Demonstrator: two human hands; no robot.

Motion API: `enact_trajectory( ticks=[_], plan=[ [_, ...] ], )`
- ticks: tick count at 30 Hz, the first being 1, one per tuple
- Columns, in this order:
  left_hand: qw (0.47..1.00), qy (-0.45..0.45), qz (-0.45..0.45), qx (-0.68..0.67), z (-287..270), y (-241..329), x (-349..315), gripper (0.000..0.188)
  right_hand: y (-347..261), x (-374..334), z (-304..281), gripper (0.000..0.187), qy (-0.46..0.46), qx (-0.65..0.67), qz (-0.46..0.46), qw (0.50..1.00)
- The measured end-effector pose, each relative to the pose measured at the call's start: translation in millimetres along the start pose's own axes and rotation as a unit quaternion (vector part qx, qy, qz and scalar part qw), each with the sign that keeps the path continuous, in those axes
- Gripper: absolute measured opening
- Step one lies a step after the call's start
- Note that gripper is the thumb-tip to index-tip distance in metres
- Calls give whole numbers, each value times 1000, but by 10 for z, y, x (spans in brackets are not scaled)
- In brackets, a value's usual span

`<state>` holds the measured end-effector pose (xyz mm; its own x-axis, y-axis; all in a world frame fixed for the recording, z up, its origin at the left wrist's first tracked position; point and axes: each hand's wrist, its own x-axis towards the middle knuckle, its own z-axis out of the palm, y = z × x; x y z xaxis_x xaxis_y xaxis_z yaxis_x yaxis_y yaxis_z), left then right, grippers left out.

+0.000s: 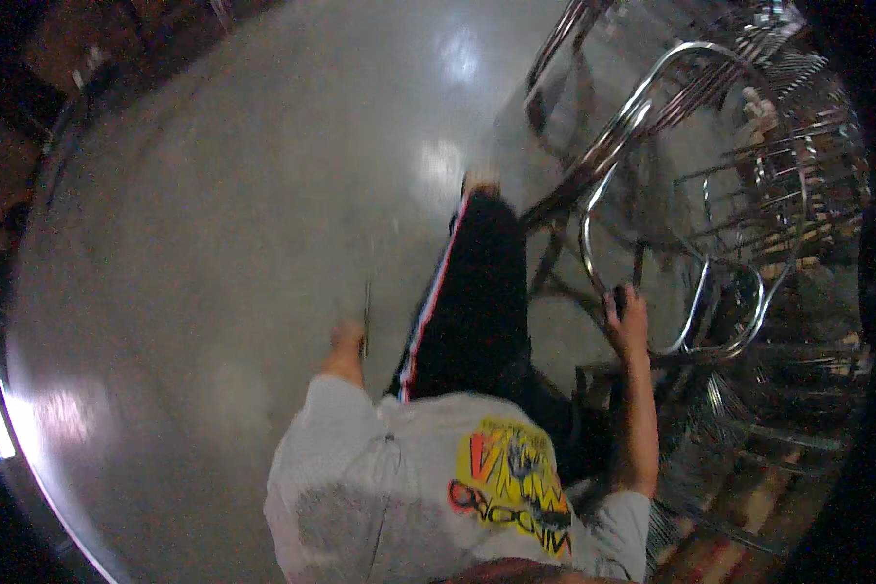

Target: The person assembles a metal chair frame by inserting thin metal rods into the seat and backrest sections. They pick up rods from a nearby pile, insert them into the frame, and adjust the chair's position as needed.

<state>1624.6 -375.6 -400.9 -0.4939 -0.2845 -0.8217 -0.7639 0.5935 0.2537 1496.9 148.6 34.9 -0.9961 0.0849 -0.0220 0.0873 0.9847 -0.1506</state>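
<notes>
We are curling our right hand (629,318), the nearer, around a shiny silver bent-tube metal frame (586,232) stretching lengthwise ahead and rightward, while our blurred left hand (346,346) is hanging beside a thin dark rod (367,310), its grip unclear.

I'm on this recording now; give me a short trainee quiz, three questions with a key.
1. Which is nearest the right hand?
A) a cardboard box
B) a bent, shiny metal tube frame
C) a coil of rope
2. True or false: the left hand is touching that same frame.
3. Fill in: in the picture, that frame is to the ___ of the black trousers.

Key: 1. B. 2. False; it is well apart from it. 3. Right.
</notes>
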Motion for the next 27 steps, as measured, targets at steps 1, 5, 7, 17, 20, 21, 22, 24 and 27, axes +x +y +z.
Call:
enact_trajectory(
  ticks=[1,5,7,17,20,21,22,24,27],
  plan=[
    [999,13,-43,7,75,47,-29,70,57,-35,30,52,-10,61,-12,998],
    [997,40,-34,58,31,519,-154,60,258,-233,159,58,19,31,-51,998],
    [996,71,-16,52,-35,762,-239,55,270,-374,164,60,31,46,-35,998],
    [977,166,126,-40,-36,1666,-303,36,142,-631,-49,44,-14,53,-107,993],
    [925,218,244,-193,-585,2371,-646,36,270,-470,-178,45,-84,47,-93,991],
    [908,212,257,-252,-872,2656,-854,36,303,-400,-242,46,-85,48,-101,990],
    [887,204,278,-307,-1183,2953,-1100,37,301,-344,-319,46,-110,41,-107,987],
    [862,280,320,-277,-1777,3479,-1762,31,234,-216,-515,49,-37,114,-103,987],
    [706,180,529,-436,-2087,4144,-2962,26,-16,84,-863,54,-38,285,-98,953]
  ],
)
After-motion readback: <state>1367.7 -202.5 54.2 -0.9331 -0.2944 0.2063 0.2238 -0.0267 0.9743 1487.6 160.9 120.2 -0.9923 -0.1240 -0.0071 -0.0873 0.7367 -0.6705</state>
